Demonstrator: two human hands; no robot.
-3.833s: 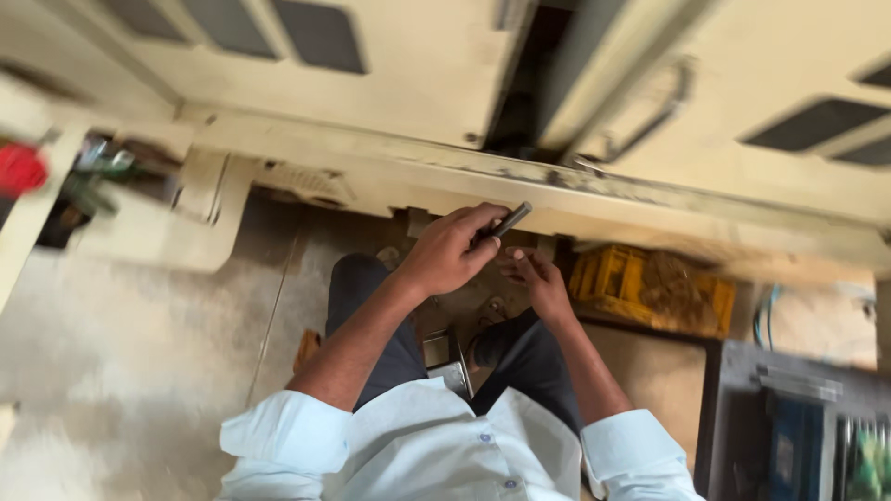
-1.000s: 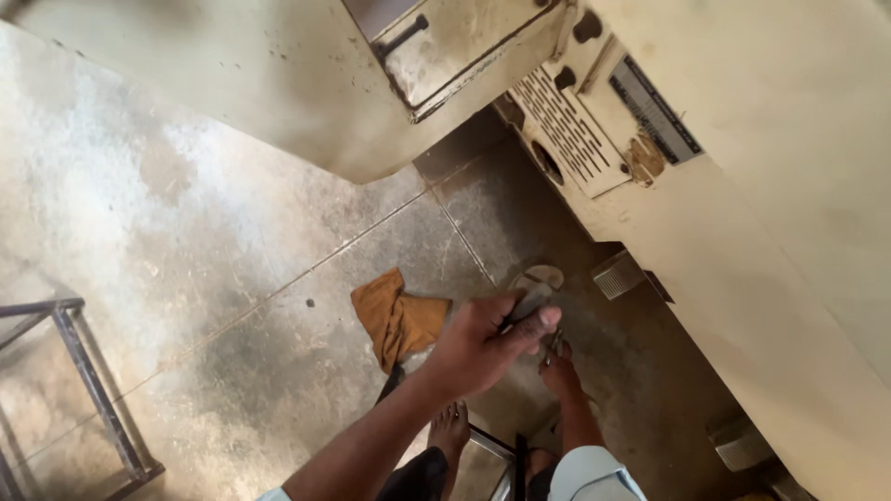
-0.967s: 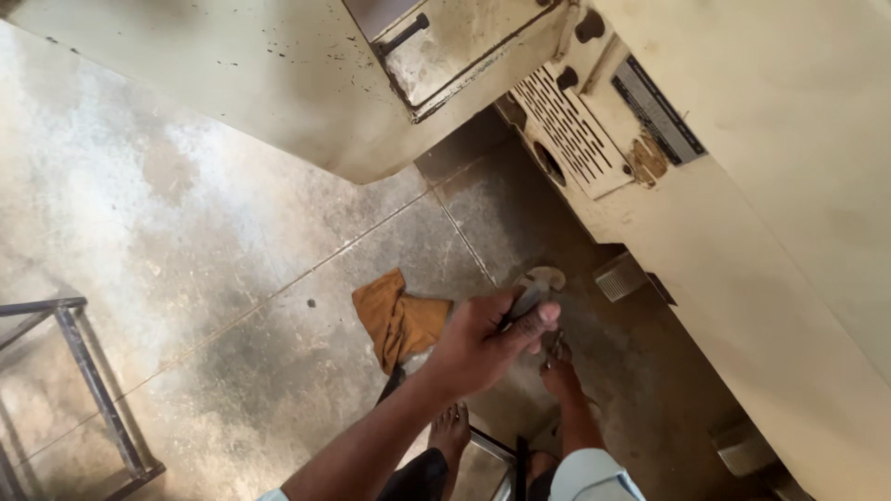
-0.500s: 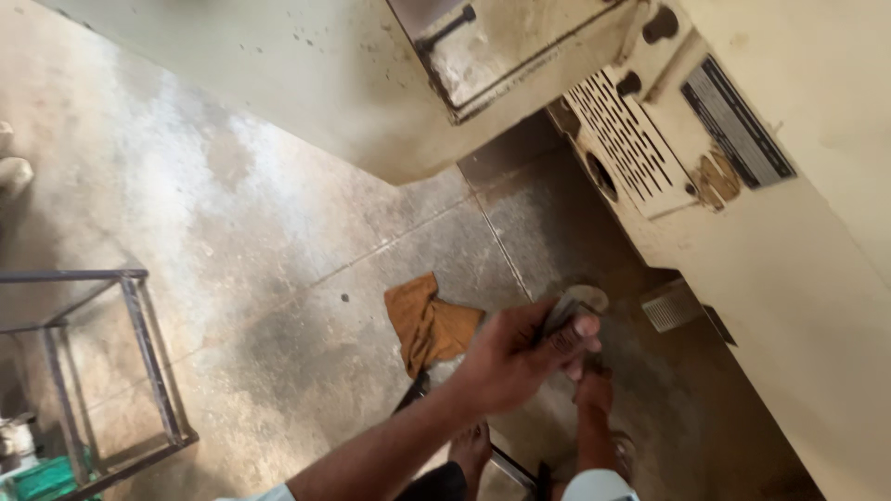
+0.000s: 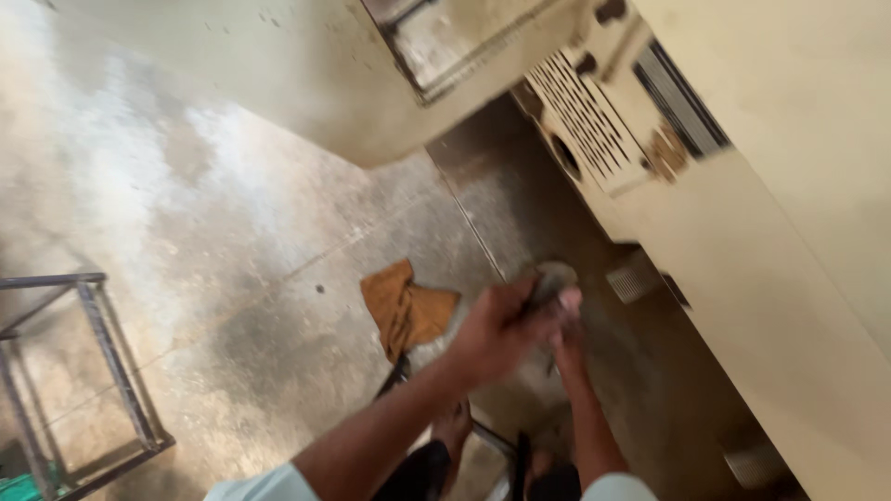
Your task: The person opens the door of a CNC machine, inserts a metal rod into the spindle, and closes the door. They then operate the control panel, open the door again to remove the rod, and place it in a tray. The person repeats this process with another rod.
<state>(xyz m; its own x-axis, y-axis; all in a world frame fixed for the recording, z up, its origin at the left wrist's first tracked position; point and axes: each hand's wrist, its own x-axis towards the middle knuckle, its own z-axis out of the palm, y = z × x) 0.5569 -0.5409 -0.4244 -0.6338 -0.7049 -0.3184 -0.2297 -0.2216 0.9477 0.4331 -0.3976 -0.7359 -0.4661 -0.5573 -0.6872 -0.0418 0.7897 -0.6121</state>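
The right hand [image 5: 568,336] is being largely hidden by the left hand [image 5: 506,325]. The small grey object [image 5: 554,276] is being blurred beyond telling. The metal frame [image 5: 88,371] is being cut off at the left edge.

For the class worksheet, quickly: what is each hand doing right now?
Left hand: closed around a small greyish object; too blurred to identify.
Right hand: mostly hidden behind the left; open or closed cannot be told.

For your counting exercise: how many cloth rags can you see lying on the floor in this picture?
1. A single orange-brown rag lies crumpled on the concrete floor, just left of the person's left hand, in front of the cream machine. More could be hidden behind the arms.
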